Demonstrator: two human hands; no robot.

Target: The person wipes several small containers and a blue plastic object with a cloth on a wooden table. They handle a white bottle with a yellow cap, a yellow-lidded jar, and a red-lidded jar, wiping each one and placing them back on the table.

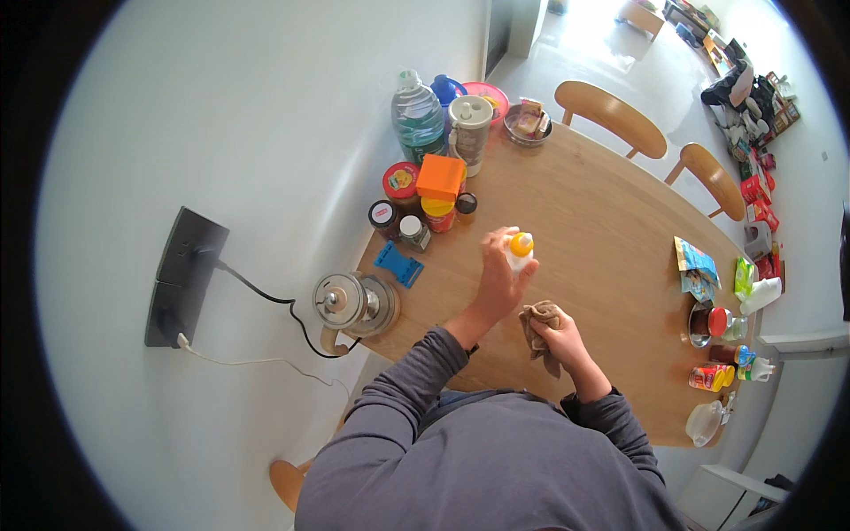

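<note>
My left hand (503, 279) is wrapped round a small white bottle (517, 259) with a yellow cap, held upright over the wooden table (584, 219). Close by on the right, my right hand (562, 338) grips a bunched brown cloth (536, 326), whose loose end hangs down below the fingers. Cloth and bottle are apart. Left of my left hand lie a blue plastic piece (399, 263) and a glass kettle (340, 302) with a metal lid. Several jars, among them one with a white lid (411, 226), stand beyond the blue piece.
An orange box (440, 177) rests on jars by the wall, near a large water bottle (417, 116), a lidded tumbler (471, 126) and a metal bowl of packets (528, 125). More jars, a blue pouch (697, 265) and a clear bowl (704, 425) line the right end. Chairs (611, 113) stand beyond.
</note>
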